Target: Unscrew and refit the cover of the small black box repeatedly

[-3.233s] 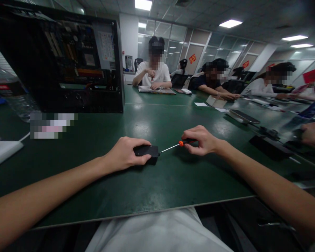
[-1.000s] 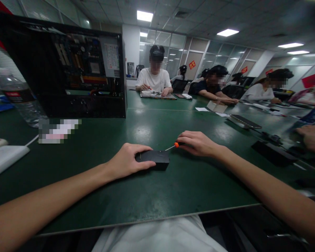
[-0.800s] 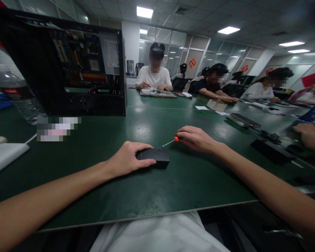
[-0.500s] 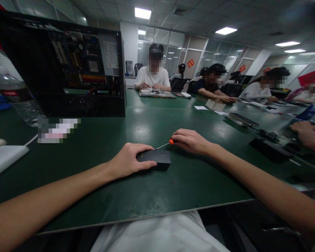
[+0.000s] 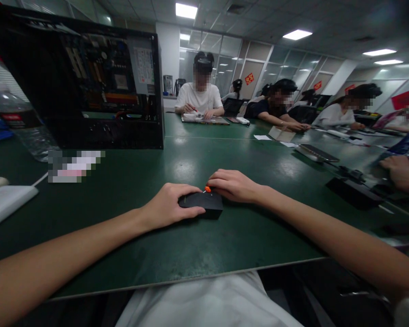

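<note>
On the green table point(image 5: 177, 245) lies a small black box point(image 5: 211, 206). My left hand point(image 5: 172, 202) grips its left end, thumb along the near side and fingers over the far side. My right hand point(image 5: 231, 184) is closed on a screwdriver with an orange handle point(image 5: 207, 189), at the right part of the box's top. Only a short piece of the metal shaft shows; whether its tip is in the box or behind it I cannot tell. The fingers hide most of the handle.
An open computer case point(image 5: 122, 91) stands at the back left, beside a plastic bottle point(image 5: 23, 122). A white device point(image 5: 10, 204) lies at the left edge. Farther right are a black object point(image 5: 354, 195) and a dark flat device point(image 5: 316, 153). Several people sit around the table.
My right hand has moved left with the screwdriver, bringing the orange handle over the box. Much less of the shaft shows now. My left hand still grips the box.
</note>
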A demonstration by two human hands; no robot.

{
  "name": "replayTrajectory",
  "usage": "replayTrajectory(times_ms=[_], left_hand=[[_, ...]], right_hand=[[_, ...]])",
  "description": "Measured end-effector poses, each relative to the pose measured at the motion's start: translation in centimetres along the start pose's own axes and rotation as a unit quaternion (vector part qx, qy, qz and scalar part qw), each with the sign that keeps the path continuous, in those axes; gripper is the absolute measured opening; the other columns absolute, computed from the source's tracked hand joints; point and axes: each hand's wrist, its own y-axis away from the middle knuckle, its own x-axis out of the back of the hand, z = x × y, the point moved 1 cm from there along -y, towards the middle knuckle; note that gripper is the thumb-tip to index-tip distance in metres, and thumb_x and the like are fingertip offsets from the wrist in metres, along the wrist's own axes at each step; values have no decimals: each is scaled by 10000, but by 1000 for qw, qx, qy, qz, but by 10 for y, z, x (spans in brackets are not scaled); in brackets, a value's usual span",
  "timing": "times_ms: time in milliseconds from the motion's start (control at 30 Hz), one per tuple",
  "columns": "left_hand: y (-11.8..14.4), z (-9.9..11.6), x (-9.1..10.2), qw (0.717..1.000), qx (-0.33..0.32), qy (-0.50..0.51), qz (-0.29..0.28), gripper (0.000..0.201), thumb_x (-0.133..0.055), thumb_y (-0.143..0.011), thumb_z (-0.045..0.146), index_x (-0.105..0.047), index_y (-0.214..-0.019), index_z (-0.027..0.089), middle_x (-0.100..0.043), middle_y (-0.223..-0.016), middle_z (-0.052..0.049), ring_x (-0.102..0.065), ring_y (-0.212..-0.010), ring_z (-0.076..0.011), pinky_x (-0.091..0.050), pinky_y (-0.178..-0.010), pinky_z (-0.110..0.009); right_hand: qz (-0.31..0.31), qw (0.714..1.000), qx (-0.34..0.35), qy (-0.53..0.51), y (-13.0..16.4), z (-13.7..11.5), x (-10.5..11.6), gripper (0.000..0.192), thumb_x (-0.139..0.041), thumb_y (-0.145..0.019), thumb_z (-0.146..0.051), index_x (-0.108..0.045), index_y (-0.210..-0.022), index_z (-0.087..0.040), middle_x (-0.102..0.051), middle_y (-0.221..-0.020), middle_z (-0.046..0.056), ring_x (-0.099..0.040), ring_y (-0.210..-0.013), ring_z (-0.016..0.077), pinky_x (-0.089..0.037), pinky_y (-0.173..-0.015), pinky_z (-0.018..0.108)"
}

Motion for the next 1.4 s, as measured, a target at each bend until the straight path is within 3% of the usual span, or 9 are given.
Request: replayTrajectory(times_ms=[333,600,733,800,933,1033,1233,1333,1400], left_hand=[[2,3,1,1000,-25,-6,-5,390,-753,-853,394,-745,-1164,159,-791,-1061,-77,-731,-906,-217,-531,-808,-277],[-9,-11,18,981,97,83,149,345,-606,-946,438,-806,-973,159,-805,-994,-59,-722,-933,-237,-536,-822,-300],[-14,-36,26,977,187,60,86,440,-595,-926,533,-813,-941,151,-805,-920,-79,-725,-861,-257,-533,-767,-329],[-15,-43,28,981,181,3,67,408,-620,-906,512,-807,-966,155,-799,-965,-90,-718,-876,-258,-532,-790,-342],[-18,-45,34,980,152,-3,126,431,-740,-813,409,-740,-1158,150,-768,-1029,-94,-693,-901,-235,-543,-841,-356],[-20,-43,40,946,200,176,184,396,-787,-782,324,-721,-1118,125,-760,-974,-90,-707,-893,-209,-561,-860,-350],[-22,-35,37,811,312,462,175,131,-712,-888,164,-731,-1014,134,-785,-997,-105,-746,-796,-136,-576,-709,-219],[-21,-35,32,801,316,482,162,138,-688,-902,160,-735,-1030,148,-785,-1074,-119,-760,-834,-148,-585,-730,-228],[-21,-36,30,826,303,449,156,188,-706,-887,221,-731,-1063,157,-782,-1095,-122,-759,-869,-174,-589,-769,-268]], right_hand=[[0,985,-31,-172,1,-8,-10,226,-431,-1043,-259,-569,-1187,-152,-639,-938,82,-593,-846,145,-491,-759,249],[-61,988,-115,-83,29,16,8,225,-504,-1012,-328,-614,-1117,-162,-665,-954,77,-621,-819,150,-478,-724,256],[-89,980,-170,-50,34,18,11,270,-498,-1013,-369,-642,-1117,-166,-687,-994,76,-655,-829,152,-479,-709,254],[-98,979,-171,-44,30,15,11,282,-498,-1011,-378,-658,-1125,-175,-686,-988,72,-651,-805,150,-473,-692,257],[-85,982,-166,-29,23,8,13,282,-510,-1002,-378,-674,-1118,-181,-687,-980,81,-649,-808,168,-475,-683,278],[-46,983,-175,-30,19,3,21,255,-517,-998,-362,-672,-1092,-182,-693,-1019,100,-658,-902,198,-503,-748,304],[19,975,-154,-156,-3,-36,29,414,-597,-958,-479,-613,-1248,-183,-686,-1184,129,-660,-1076,229,-538,-915,360],[-27,972,-150,-177,-17,-63,22,648,-654,-894,-572,-515,-1407,-200,-638,-1340,152,-635,-1194,260,-525,-1003,404],[-57,969,-156,-181,-25,-76,18,591,-641,-927,-493,-506,-1418,-195,-637,-1355,146,-644,-1190,248,-530,-1006,392]])
